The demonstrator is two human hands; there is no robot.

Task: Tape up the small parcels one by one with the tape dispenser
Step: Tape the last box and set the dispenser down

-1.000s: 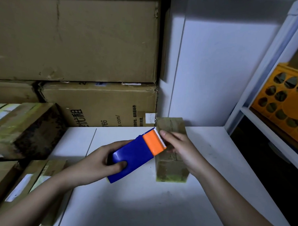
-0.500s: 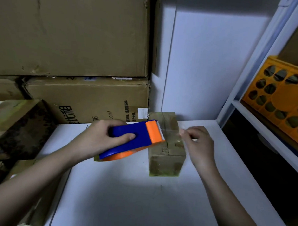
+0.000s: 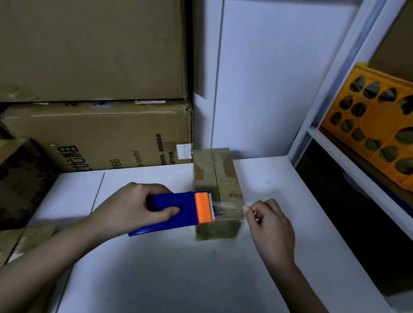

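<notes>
A small brown parcel (image 3: 214,173) lies lengthwise on the white table (image 3: 164,272), its top wrapped in old tape. My left hand (image 3: 133,207) grips the blue tape dispenser (image 3: 173,211), whose orange toothed end sits at the parcel's near left edge. A strip of clear tape (image 3: 229,209) stretches from the dispenser across the parcel's near end. My right hand (image 3: 268,226) pinches the free end of that tape just past the parcel's right edge.
Large cardboard boxes (image 3: 96,133) are stacked at the back left. More taped parcels (image 3: 15,173) sit at the left edge and another (image 3: 22,243) lower left. A white shelf frame (image 3: 331,114) with an orange crate (image 3: 379,129) stands on the right.
The dispenser has lowered toward the near end of the parcel. My right hand has pulled the tape end rightward and nearer, stretching a strip across the parcel.
</notes>
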